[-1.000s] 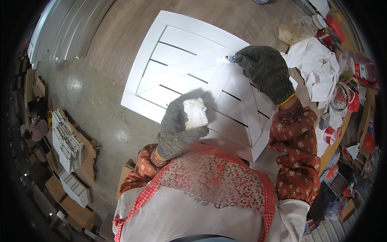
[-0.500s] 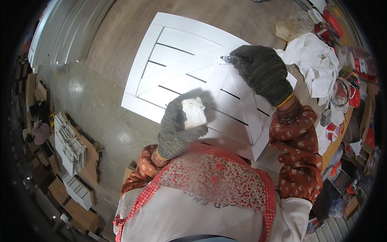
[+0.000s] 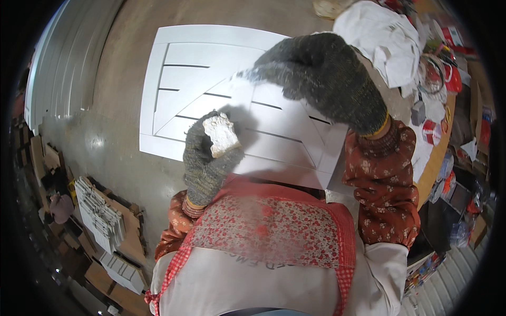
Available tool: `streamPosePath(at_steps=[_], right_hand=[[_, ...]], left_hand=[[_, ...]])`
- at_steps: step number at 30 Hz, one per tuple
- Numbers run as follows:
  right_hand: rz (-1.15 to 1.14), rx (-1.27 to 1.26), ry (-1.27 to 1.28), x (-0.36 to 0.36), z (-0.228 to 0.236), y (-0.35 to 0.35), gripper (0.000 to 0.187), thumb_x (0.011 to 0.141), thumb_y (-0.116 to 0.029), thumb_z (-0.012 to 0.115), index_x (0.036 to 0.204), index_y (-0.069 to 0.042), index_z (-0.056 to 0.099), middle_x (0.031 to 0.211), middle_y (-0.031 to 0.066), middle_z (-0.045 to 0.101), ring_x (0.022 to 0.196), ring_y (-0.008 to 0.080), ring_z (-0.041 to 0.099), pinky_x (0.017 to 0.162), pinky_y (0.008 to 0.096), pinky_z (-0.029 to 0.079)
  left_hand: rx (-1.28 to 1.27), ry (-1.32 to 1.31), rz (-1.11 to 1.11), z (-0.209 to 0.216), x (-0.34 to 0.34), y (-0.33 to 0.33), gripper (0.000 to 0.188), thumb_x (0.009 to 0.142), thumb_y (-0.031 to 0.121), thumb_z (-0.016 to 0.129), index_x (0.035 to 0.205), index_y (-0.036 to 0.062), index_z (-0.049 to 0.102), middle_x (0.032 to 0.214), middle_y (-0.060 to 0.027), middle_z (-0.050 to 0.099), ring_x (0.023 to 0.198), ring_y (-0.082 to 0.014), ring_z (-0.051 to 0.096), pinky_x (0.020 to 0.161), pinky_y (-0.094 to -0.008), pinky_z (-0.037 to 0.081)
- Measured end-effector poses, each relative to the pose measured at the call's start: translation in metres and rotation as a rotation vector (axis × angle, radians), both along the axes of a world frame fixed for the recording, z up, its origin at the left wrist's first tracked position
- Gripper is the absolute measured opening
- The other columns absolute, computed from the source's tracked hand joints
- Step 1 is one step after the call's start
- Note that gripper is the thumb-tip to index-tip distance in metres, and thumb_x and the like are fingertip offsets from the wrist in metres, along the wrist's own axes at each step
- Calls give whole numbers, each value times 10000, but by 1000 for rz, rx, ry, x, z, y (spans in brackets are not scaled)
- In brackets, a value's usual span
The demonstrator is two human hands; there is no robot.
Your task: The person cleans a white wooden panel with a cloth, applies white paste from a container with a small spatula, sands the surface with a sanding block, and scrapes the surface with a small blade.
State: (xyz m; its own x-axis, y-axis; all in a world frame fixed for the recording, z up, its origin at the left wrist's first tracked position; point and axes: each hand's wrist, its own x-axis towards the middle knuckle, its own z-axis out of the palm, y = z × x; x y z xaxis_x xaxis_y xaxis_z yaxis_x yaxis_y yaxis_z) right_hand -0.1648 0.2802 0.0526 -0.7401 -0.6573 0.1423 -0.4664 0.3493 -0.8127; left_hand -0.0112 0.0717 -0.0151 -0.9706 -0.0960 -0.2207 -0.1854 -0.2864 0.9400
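A white slatted panel with a raised frame, diagonal braces and dark gaps lies in front of me. My left hand, in a dark knitted glove, is closed around a small block caked with rough white paste, held above the panel's near left part. Above the panel's far right part is my right hand, gloved the same way and smeared white at the fingers. Its fingers close on a thin white-smeared tool, blurred at the tip; its exact kind is unclear.
White cloth lies at the far right, beside a roll of clear tape and a grey block. Long pale panels stand at the far left. Stacked white slatted pieces and cardboard are at the lower left.
My right hand has moved left over the panel with the tool. My left hand and its block also sit further left. The whole view has shifted, moving the panel leftward in it.
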Motion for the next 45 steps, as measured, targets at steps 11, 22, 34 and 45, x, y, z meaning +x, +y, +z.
streamPosePath(at_steps=[11, 22, 34, 45], right_hand=[[159, -73, 86, 48, 0, 66, 192, 805, -160, 638, 975, -87, 687, 857, 64, 674, 728, 172, 629, 646, 297, 516], [167, -156, -389, 106, -25, 126, 226, 867, -123, 638, 1026, 37, 647, 923, 107, 679, 758, 160, 647, 636, 265, 540], [347, -151, 187, 141, -57, 154, 243, 818, -135, 616, 1024, -16, 669, 897, 101, 676, 774, 255, 653, 683, 348, 536], [117, -129, 2, 146, -75, 191, 279, 799, -89, 636, 1056, 20, 639, 916, 124, 664, 741, 223, 640, 637, 348, 526]], left_hand=[[-142, 108, -52, 10, 23, 64, 683, 738, 71, 747, 1331, 9, 413, 1233, -179, 546, 1082, -261, 588, 910, -357, 499], [-9, 23, 100, -8, 108, 122, 522, 827, 124, 650, 1286, -12, 441, 1163, -136, 570, 1033, -192, 592, 851, -298, 526], [-16, -5, 180, 11, 132, 170, 604, 733, 40, 752, 1268, 54, 471, 1200, -166, 580, 1129, -255, 564, 949, -385, 486], [26, -162, 269, -1, 156, 168, 644, 704, -2, 733, 1283, 48, 456, 1164, -120, 591, 1061, -198, 583, 896, -342, 495]])
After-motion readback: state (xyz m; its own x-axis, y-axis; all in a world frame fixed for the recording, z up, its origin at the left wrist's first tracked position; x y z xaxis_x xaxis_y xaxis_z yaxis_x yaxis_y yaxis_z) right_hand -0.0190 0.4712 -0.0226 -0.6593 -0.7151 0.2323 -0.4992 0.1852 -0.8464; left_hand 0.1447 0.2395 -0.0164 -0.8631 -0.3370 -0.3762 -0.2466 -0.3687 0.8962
